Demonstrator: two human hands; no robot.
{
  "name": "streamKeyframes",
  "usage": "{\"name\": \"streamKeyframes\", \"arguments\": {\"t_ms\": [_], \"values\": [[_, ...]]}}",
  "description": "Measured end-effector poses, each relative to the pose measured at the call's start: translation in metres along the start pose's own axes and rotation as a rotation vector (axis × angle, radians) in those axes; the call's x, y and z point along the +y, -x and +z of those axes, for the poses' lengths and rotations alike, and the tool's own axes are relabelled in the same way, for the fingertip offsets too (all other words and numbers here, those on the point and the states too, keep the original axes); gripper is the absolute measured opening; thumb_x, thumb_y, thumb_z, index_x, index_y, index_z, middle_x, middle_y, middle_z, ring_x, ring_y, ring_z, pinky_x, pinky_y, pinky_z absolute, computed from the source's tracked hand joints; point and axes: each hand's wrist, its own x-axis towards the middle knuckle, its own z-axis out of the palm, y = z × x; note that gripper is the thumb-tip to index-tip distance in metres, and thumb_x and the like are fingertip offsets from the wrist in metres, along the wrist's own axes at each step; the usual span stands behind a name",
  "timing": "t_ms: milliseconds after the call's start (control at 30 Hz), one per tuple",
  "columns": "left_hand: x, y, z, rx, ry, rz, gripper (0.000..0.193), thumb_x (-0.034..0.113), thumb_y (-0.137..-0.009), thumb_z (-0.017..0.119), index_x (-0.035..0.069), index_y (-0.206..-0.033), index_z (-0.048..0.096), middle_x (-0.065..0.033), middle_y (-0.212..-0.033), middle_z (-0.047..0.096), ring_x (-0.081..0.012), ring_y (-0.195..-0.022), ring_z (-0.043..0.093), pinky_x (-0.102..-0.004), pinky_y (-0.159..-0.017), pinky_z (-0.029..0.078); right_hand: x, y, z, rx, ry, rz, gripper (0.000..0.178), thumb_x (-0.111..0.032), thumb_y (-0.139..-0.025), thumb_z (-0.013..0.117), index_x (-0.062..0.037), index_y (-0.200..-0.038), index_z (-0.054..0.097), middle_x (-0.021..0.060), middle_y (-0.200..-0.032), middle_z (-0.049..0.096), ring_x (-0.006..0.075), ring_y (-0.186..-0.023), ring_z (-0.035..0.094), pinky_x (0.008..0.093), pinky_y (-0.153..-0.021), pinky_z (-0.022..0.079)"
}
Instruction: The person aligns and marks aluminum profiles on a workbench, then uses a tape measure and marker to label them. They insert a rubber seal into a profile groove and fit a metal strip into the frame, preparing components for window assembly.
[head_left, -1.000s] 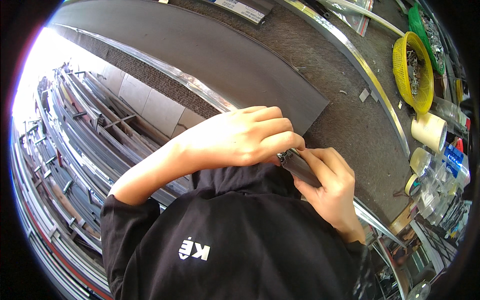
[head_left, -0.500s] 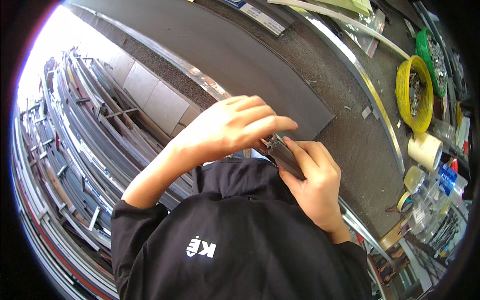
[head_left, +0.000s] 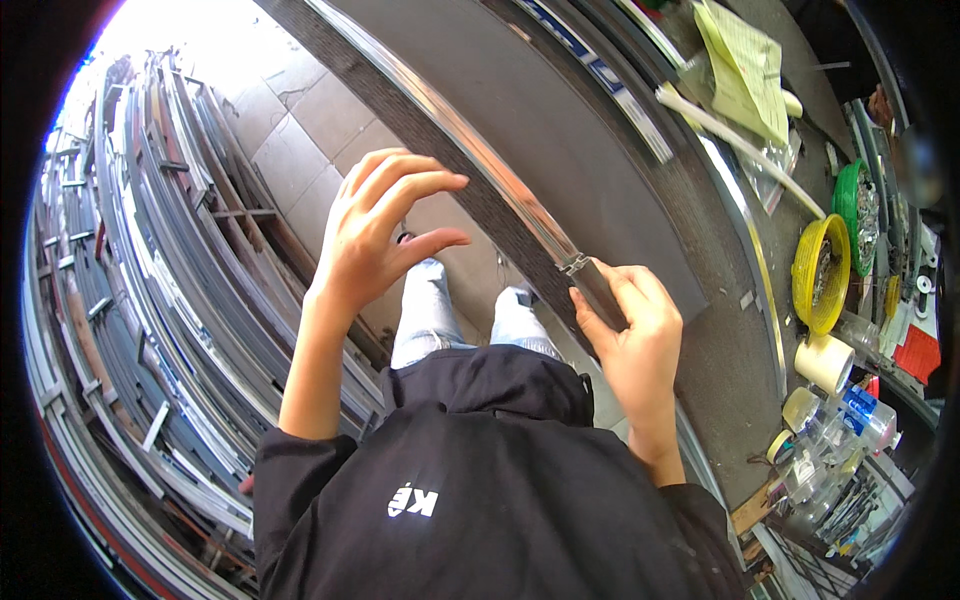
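My right hand (head_left: 640,330) pinches a dark grey metal profile (head_left: 601,293) between the thumb and the fingers. The profile's cut end (head_left: 573,264), with its slotted cross-section, points away from me toward the upper left. The rest of its length is hidden by the hand. My left hand (head_left: 375,225) is raised to the left of the profile, apart from it. Its fingers are spread and slightly curled, with nothing between them. Close beyond the profile runs the near edge of the workbench, where a long shiny metal strip (head_left: 440,110) lies.
A wide grey panel (head_left: 520,130) lies along the bench. At the right are a yellow basket (head_left: 838,285) and a green basket (head_left: 850,205) with small parts, a tape roll (head_left: 824,364) and clear plastic bottles (head_left: 870,415). Many long profiles (head_left: 150,280) are racked at the left.
My left hand has come away from the profile's end and moved left, its fingers opening. My right hand still holds the profile in nearly the same place. The view has shifted, showing my legs.
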Motion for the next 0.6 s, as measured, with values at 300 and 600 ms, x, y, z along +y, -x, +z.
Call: {"name": "streamKeyframes", "arguments": {"t_ms": [300,600], "values": [[-0.143,0.064,-0.131,-0.004,-0.027,-0.254,0.032,0.022,-0.08,0.079,0.009,-0.109,0.07,-0.0101,-0.111,0.065,-0.0322,-0.108,0.059,-0.0431,-0.095,0.047,-0.082,-0.11,0.067,0.071,0.063,0.05,0.026,-0.007,-0.08,0.081,0.0096,-0.097,0.069,0.014,-0.084,0.066,0.0195,-0.072,0.064,0.0295,-0.069,0.05],[-0.23,0.079,-0.206,0.033,0.008,-0.309,0.027,0.024,-0.087,0.073,0.009,-0.109,0.07,-0.0097,-0.111,0.065,-0.0318,-0.108,0.059,-0.0426,-0.095,0.047,-0.136,-0.208,0.122,0.073,0.059,-0.031,0.021,-0.008,-0.082,0.08,0.0035,-0.098,0.074,0.0125,-0.084,0.069,0.0233,-0.069,0.067,0.0336,-0.066,0.051]]}}
